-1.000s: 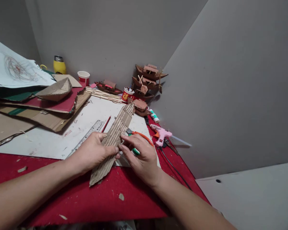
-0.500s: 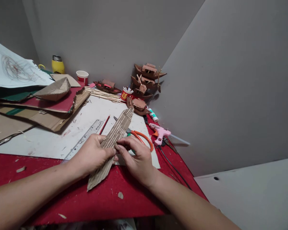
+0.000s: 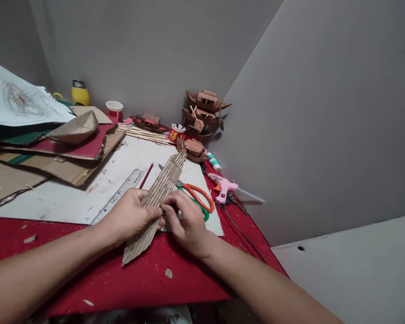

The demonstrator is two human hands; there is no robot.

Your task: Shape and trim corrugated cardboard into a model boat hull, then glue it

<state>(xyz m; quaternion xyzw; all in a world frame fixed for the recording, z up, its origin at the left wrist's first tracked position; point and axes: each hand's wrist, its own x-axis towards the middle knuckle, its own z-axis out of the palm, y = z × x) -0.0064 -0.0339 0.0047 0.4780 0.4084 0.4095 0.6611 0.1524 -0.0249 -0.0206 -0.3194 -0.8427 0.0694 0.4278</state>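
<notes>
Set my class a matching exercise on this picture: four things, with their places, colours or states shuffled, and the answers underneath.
1. cardboard strip
2. glue gun
3. scissors
4. container by the back wall

A. yellow, with a dark top
B. orange and green handles
C. held in the left hand
D. pink, with a cord

Pairs: 1-C, 2-D, 3-B, 4-A

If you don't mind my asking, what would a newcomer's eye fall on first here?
Probably the long strip of ridged brown corrugated cardboard, held at front centre in the left hand, with the right hand at its edge. Next, likely the pink glue gun on the red cloth to the right, and the reddish-brown model boats stacked at the back.
</notes>
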